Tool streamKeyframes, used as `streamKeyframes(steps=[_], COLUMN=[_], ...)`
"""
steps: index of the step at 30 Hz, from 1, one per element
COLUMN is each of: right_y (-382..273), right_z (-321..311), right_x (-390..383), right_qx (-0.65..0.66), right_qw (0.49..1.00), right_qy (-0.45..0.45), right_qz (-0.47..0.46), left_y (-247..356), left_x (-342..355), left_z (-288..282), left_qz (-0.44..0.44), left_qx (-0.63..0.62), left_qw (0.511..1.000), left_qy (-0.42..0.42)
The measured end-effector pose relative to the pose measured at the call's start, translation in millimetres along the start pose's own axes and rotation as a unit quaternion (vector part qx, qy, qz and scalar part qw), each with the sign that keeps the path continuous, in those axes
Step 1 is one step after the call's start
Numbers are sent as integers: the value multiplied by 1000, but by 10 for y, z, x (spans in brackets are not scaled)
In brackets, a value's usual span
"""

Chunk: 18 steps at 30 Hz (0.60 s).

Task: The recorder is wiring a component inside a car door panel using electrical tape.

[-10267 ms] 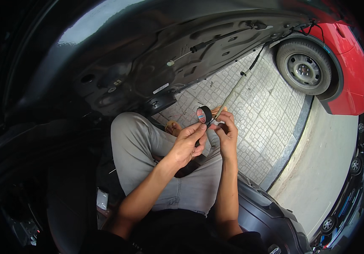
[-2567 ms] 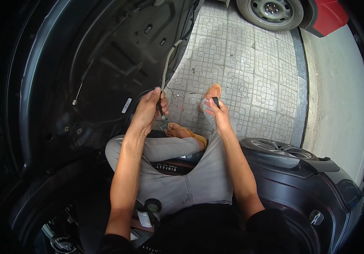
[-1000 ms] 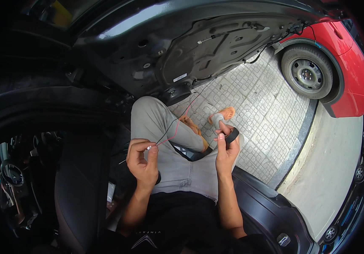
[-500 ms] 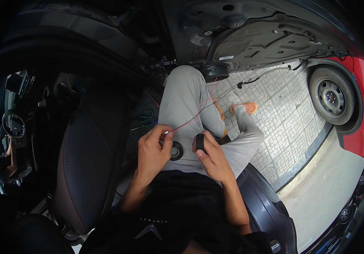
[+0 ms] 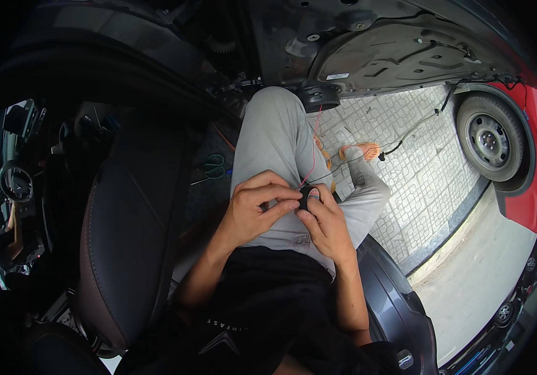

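My right hand (image 5: 329,225) is closed around a roll of black tape (image 5: 306,199), its fingers through and against the ring. Pressed up to that roll are the fingertips of my left hand (image 5: 253,209), closed in a pinch. A red wire (image 5: 314,159) hangs from a round black speaker (image 5: 319,99) at the car door and runs down to the pinch. A thin black wire (image 5: 334,169) comes in from the right and meets it there. Between the fingers, the wire ends are hidden. My grey-trousered knee (image 5: 271,119) is just beyond my hands.
Green-handled scissors (image 5: 217,165) lie left of my leg. A dark car seat (image 5: 131,237) stands at left. The open door's inner panel (image 5: 368,62) spans the top. Out on the paving (image 5: 415,169), a black connector (image 5: 382,156) hangs on the cable, near a red car's wheel (image 5: 490,140).
My left hand has moved right and slightly up with the wires, meeting the tape roll in my right hand. The connector has swung right and down. A second roll near my left hand is now hidden.
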State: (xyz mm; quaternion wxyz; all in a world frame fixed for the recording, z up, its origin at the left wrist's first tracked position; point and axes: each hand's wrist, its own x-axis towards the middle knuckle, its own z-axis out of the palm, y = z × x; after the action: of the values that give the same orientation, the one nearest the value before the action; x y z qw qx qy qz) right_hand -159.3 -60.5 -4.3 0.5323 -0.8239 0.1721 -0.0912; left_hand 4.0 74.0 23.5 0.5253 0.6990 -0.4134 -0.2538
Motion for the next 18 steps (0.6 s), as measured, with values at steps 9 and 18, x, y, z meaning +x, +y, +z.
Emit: streamKeyframes(steps=[9, 18], right_y=[-139, -149], right_z=[-290, -356], right_x=[42, 37], right_qx=[-108, -171], right_qw=[993, 981], right_qy=[-35, -74], right_qz=[-27, -43], left_y=[4, -50], left_x=[88, 165], left_z=[67, 48], left_qz=[11, 37], left_qx=[7, 43], left_qw=[1000, 995], left_qy=[-15, -82])
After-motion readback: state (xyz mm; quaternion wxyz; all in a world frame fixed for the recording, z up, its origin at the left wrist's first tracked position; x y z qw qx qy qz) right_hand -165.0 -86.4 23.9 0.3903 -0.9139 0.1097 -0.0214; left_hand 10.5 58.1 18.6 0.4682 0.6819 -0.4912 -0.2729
